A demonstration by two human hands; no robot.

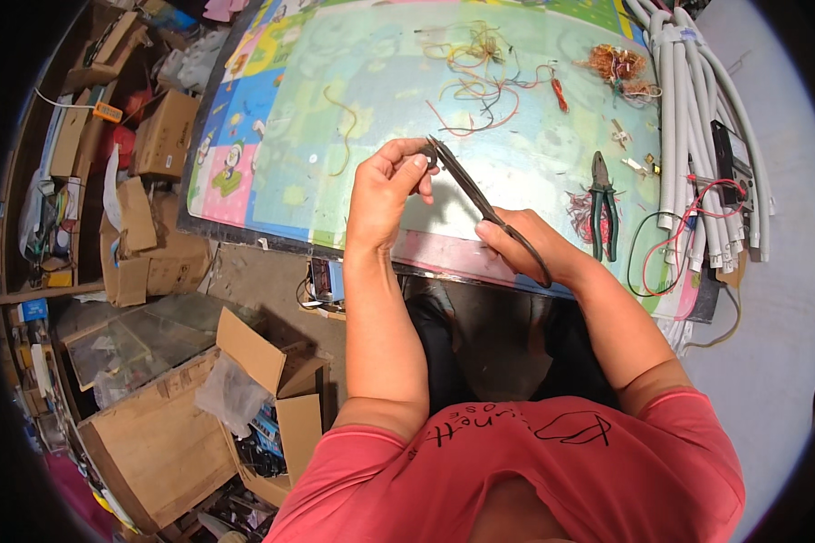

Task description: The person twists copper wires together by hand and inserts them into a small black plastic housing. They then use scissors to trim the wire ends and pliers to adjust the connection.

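Note:
My right hand [527,237] grips a pair of dark scissors [466,185], its blades pointing up and left. Between the thumb and fingers of my left hand [385,185] is a small black piece [429,156], too small to name. The scissor tips lie right at that piece, and I cannot tell whether they touch it. Both hands are above the near part of the table. A tangle of thin coloured wires [482,90] lies beyond them, and a single yellowish wire [346,127] curves to the left of them.
Green-handled pliers [601,208] lie on the patterned table cover [290,195], right of my hands. Copper-coloured wire [618,63] and a small red tool [560,94] sit farther back. White tubes [684,136] line the right edge. Cardboard boxes [167,131] crowd the left.

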